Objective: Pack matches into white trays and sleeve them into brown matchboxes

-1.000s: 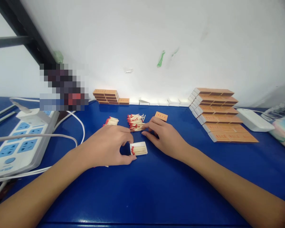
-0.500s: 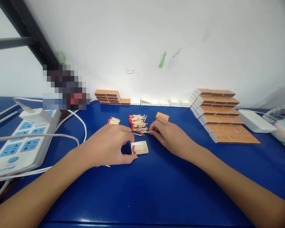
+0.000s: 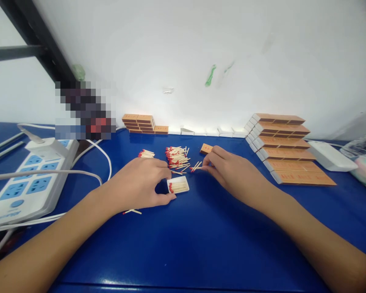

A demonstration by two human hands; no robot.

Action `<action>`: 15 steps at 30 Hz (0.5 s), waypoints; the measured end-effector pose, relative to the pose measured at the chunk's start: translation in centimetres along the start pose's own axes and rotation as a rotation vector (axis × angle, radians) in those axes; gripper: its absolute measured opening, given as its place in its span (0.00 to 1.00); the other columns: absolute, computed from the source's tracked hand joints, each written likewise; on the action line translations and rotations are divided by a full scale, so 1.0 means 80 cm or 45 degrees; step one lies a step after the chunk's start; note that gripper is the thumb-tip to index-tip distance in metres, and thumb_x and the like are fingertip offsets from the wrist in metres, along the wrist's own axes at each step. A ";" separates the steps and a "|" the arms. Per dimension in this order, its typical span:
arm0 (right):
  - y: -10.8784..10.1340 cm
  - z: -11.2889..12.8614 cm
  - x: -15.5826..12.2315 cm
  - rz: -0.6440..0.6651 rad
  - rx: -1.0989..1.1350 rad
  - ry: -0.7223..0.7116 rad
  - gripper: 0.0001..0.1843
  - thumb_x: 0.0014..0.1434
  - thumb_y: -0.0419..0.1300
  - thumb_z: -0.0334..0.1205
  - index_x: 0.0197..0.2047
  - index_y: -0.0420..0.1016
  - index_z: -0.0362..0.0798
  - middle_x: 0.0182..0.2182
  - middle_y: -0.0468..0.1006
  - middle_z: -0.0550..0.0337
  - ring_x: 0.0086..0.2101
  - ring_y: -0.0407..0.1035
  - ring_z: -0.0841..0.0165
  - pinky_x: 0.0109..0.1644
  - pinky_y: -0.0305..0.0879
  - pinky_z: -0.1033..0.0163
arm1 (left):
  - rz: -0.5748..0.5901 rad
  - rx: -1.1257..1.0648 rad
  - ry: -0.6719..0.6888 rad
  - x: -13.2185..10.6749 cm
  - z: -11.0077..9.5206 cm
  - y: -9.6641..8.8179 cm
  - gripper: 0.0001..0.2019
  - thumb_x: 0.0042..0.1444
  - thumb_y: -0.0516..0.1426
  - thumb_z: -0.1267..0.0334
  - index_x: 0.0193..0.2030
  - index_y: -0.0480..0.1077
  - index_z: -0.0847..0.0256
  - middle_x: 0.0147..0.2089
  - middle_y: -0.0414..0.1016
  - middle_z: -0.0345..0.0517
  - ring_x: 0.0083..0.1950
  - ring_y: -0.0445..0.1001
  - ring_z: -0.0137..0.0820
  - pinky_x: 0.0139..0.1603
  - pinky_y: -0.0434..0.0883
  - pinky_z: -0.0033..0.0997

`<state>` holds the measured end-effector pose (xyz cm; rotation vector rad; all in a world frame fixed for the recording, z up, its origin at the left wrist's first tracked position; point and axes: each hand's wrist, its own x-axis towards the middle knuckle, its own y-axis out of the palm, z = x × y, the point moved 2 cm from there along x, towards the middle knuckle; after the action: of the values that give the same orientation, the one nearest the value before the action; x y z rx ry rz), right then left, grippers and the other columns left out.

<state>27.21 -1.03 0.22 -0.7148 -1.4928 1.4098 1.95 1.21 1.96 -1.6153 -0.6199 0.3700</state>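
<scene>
My left hand (image 3: pixel 140 181) has its thumb and fingers around the left end of a small white matchbox tray (image 3: pixel 185 184), which rests on the blue table. Inside the tray lies a layer of matches (image 3: pixel 178 187), red heads to the left. My right hand (image 3: pixel 222 165) pinches a few matches (image 3: pixel 196 167) by their plain ends, heads pointing left, just above the table. Between the hands, behind the tray, is a loose pile of matches (image 3: pixel 176 158). An orange matchbox cover (image 3: pixel 205 148) sits right behind my right fingers.
More matches (image 3: pixel 147 154) lie behind my left hand, and a couple (image 3: pixel 132 211) near its wrist. Matchboxes are stacked at the back left (image 3: pixel 138 124) and in steps at the right (image 3: pixel 286 152). White trays (image 3: pixel 213 132) line the wall. A power strip (image 3: pixel 33 179) with cables occupies the left.
My right hand has moved right, away from the pile, with a few matches between its fingertips. The tray, still in my left hand, has shifted slightly back and tilted round a little.
</scene>
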 end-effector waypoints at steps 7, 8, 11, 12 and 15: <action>-0.010 0.011 -0.003 -0.156 0.029 -0.141 0.12 0.77 0.50 0.42 0.45 0.72 0.48 0.43 0.74 0.52 0.32 0.69 0.66 0.34 0.64 0.59 | -0.010 -0.004 0.009 0.001 0.000 0.000 0.12 0.60 0.65 0.52 0.37 0.80 0.60 0.32 0.76 0.40 0.32 0.74 0.30 0.31 0.62 0.31; -0.009 0.013 -0.003 -0.155 0.061 -0.148 0.11 0.77 0.50 0.42 0.45 0.72 0.49 0.43 0.74 0.52 0.31 0.69 0.66 0.34 0.65 0.59 | -0.020 -0.004 0.011 0.001 0.000 0.000 0.12 0.60 0.65 0.52 0.37 0.80 0.59 0.32 0.76 0.40 0.32 0.73 0.30 0.31 0.62 0.31; -0.003 0.020 -0.004 -0.141 0.151 -0.171 0.10 0.76 0.52 0.41 0.45 0.71 0.49 0.43 0.74 0.54 0.31 0.69 0.67 0.34 0.65 0.60 | -0.044 -0.002 0.015 0.001 0.001 0.001 0.12 0.60 0.65 0.52 0.38 0.80 0.59 0.33 0.76 0.40 0.32 0.74 0.29 0.31 0.62 0.31; 0.000 0.022 -0.004 -0.139 0.178 -0.186 0.09 0.76 0.53 0.41 0.45 0.71 0.49 0.43 0.75 0.54 0.32 0.70 0.67 0.34 0.66 0.60 | -0.051 0.000 0.016 0.000 0.001 0.001 0.12 0.60 0.66 0.52 0.38 0.80 0.59 0.33 0.76 0.40 0.33 0.74 0.30 0.31 0.62 0.31; 0.006 0.029 -0.004 -0.128 0.225 -0.228 0.08 0.76 0.54 0.41 0.44 0.71 0.48 0.41 0.75 0.54 0.34 0.71 0.66 0.35 0.67 0.61 | -0.056 0.003 0.018 0.000 0.002 0.002 0.12 0.60 0.66 0.53 0.39 0.81 0.60 0.34 0.78 0.40 0.33 0.75 0.30 0.32 0.63 0.32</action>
<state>25.19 -2.21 -0.09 -0.4079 -1.4955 1.5380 1.90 1.35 1.78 -1.5981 -0.6429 0.3271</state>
